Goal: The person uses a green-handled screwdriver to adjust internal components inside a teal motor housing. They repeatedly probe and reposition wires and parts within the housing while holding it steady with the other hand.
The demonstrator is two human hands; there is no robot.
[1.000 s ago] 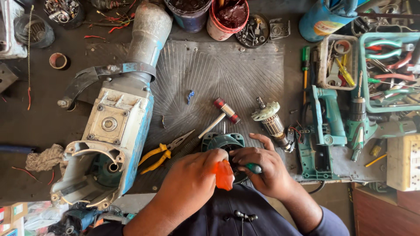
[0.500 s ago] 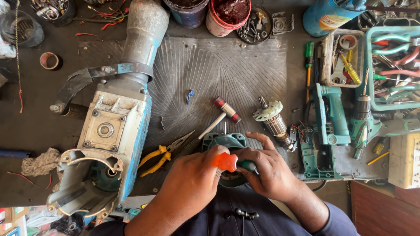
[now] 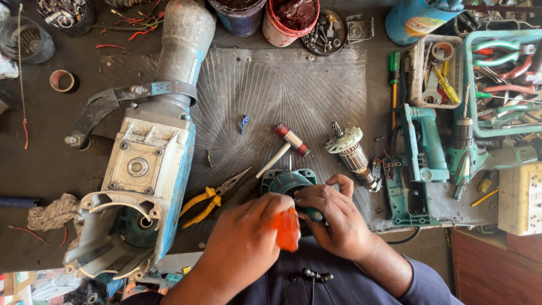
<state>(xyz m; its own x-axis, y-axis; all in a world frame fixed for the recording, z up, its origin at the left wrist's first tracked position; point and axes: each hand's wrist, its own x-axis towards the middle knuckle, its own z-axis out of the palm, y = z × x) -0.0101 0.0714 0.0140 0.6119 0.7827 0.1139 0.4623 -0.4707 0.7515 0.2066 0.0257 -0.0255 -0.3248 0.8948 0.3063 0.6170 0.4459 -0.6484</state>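
My left hand grips an orange screwdriver handle, its shaft hidden behind my fingers. My right hand holds a round teal motor housing at the near edge of the ribbed rubber mat. The two hands touch over the housing. A small hammer with a red-banded head lies just beyond it. Yellow-handled pliers lie to its left. A motor armature with a white fan lies to its right.
A large blue and grey demolition hammer lies opened along the left. Teal tool casing halves and a drill sit at right, by trays of pliers and screwdrivers. Tubs of dark grease stand at the back.
The orange screwdriver handle has shifted slightly in my left hand over the housing. My right hand keeps its hold on the teal housing. The other tools have not moved.
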